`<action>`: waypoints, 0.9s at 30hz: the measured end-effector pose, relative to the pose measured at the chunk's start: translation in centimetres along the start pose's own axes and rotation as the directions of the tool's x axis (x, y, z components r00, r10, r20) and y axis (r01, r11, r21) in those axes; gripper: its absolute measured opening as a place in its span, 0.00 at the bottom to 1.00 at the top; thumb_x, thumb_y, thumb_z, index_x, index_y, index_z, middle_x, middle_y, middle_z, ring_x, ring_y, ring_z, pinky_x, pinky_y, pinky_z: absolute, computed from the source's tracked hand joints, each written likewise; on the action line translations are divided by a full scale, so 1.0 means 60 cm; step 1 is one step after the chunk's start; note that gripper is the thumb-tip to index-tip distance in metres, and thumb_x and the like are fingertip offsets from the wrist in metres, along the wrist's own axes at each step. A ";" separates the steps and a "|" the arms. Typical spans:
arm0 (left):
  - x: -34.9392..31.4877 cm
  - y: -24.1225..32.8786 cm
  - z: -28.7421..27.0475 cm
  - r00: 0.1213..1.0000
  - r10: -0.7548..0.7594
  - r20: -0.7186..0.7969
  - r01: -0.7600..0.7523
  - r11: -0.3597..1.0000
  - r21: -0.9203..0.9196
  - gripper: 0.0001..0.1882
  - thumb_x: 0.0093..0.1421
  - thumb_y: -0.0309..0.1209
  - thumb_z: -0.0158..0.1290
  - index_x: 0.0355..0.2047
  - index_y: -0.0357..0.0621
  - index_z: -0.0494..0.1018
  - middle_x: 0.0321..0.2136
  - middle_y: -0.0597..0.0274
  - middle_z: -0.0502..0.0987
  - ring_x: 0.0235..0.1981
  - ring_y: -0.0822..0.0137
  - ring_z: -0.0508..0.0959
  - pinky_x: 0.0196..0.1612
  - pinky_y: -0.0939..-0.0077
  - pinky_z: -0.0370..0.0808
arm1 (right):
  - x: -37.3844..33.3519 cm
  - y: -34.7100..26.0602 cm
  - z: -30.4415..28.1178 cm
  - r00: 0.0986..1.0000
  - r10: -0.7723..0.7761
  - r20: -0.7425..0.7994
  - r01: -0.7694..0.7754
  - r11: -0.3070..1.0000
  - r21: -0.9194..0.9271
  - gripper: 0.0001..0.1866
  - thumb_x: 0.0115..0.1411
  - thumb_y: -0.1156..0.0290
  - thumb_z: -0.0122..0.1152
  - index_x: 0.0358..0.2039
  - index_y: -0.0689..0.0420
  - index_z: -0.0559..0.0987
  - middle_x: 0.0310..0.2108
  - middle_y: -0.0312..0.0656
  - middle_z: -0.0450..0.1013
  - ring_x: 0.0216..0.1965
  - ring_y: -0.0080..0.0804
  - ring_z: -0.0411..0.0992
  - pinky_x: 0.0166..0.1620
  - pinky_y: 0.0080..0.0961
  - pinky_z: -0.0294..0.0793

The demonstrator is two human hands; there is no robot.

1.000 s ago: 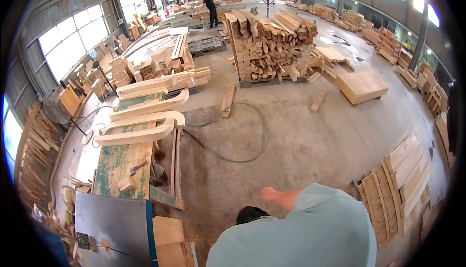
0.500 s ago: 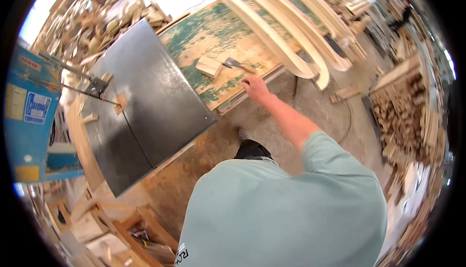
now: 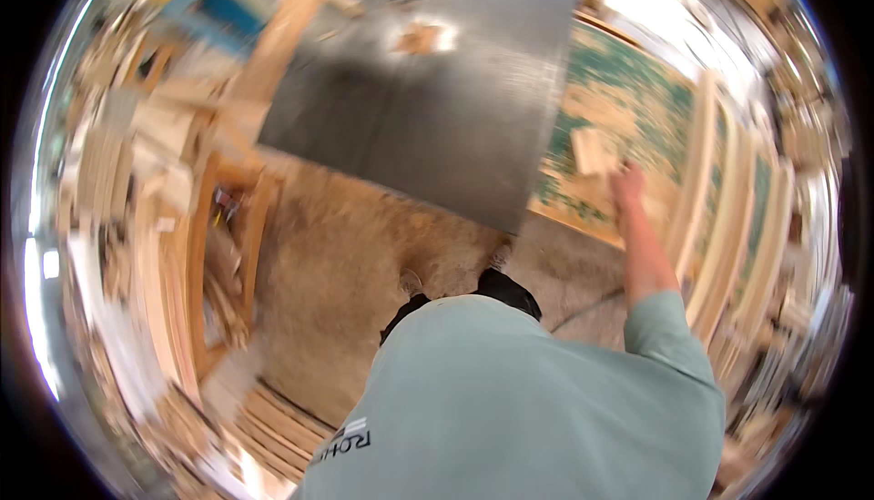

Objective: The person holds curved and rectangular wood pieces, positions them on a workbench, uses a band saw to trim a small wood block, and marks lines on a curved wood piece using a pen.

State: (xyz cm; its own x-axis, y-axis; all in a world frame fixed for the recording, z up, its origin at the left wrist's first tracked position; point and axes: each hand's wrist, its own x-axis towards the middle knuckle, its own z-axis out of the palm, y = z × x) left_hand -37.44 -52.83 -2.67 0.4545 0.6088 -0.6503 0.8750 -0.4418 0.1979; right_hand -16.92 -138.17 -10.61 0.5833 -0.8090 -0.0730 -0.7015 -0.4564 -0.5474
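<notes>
My right hand reaches out over the green, worn worktable. Its fingers look curled closed, but motion blur hides what is in them. Just left of the hand lies a pale wooden block. A small dark, blurred shape shows at the fingertips, where a brush-like tool lay beside the block before; I cannot make it out clearly. My left hand is out of view.
A dark metal machine table with a wooden insert adjoins the worktable. Long curved wooden pieces lie at the right. A wooden frame stand with offcuts is at the left. A cable runs along the floor.
My view has swung left, so the machine table now sits at top centre and the worktable at right. My right hand has come closer to the block and the tool's spot.
</notes>
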 end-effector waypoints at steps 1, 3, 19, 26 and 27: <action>-0.013 -0.033 0.020 1.000 -0.024 0.020 0.024 1.000 -0.014 0.20 0.58 0.48 0.55 0.31 0.41 0.78 0.28 0.51 0.80 0.27 0.63 0.77 0.36 0.58 0.74 | 0.010 0.031 -0.016 0.983 -0.035 -0.180 0.057 0.991 0.121 0.22 0.52 0.66 0.65 0.47 0.62 0.81 0.40 0.51 0.81 0.44 0.47 0.79 0.47 0.40 0.76; -0.033 -0.106 0.063 0.996 -0.072 0.059 0.075 0.996 -0.056 0.20 0.58 0.47 0.55 0.31 0.41 0.78 0.28 0.51 0.80 0.27 0.63 0.77 0.36 0.58 0.74 | 0.068 0.136 -0.058 0.997 0.019 -0.073 -0.007 0.988 0.154 0.12 0.55 0.69 0.62 0.39 0.60 0.81 0.37 0.44 0.80 0.35 0.34 0.78 0.39 0.34 0.75; 0.033 -0.090 -0.352 0.664 -0.060 -0.745 -0.644 0.460 -0.611 0.11 0.66 0.30 0.52 0.28 0.36 0.75 0.24 0.67 0.73 0.29 0.78 0.71 0.32 0.78 0.69 | -0.938 -0.655 0.225 0.462 -0.691 0.556 0.120 0.670 0.733 0.04 0.63 0.73 0.60 0.35 0.60 0.76 0.23 0.32 0.70 0.21 0.16 0.67 0.25 0.17 0.65; -0.197 -0.155 -0.754 -0.356 0.042 -0.933 -0.928 0.104 0.359 0.13 0.69 0.34 0.45 0.41 0.35 0.71 0.34 0.51 0.77 0.39 0.52 0.77 0.47 0.56 0.75 | -1.198 -0.889 0.373 0.026 -0.788 0.615 0.226 0.604 0.765 0.06 0.64 0.73 0.60 0.40 0.61 0.76 0.23 0.33 0.71 0.22 0.16 0.68 0.26 0.16 0.68; -0.220 -0.172 -0.776 -0.388 0.070 -0.919 -0.910 0.127 0.394 0.13 0.69 0.34 0.45 0.40 0.35 0.70 0.34 0.51 0.76 0.39 0.53 0.77 0.47 0.56 0.75 | -1.241 -0.911 0.402 -0.031 -0.761 0.648 0.214 0.629 0.748 0.06 0.65 0.73 0.59 0.40 0.61 0.76 0.24 0.33 0.72 0.23 0.16 0.68 0.27 0.16 0.68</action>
State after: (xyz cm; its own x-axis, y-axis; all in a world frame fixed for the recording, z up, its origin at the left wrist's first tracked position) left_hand -44.68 -25.62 38.02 0.0381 0.3385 0.9402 -0.3680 -0.8700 0.3281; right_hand -12.11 -44.03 4.62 0.7810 0.6125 -0.1219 -0.0099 -0.1831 -0.9831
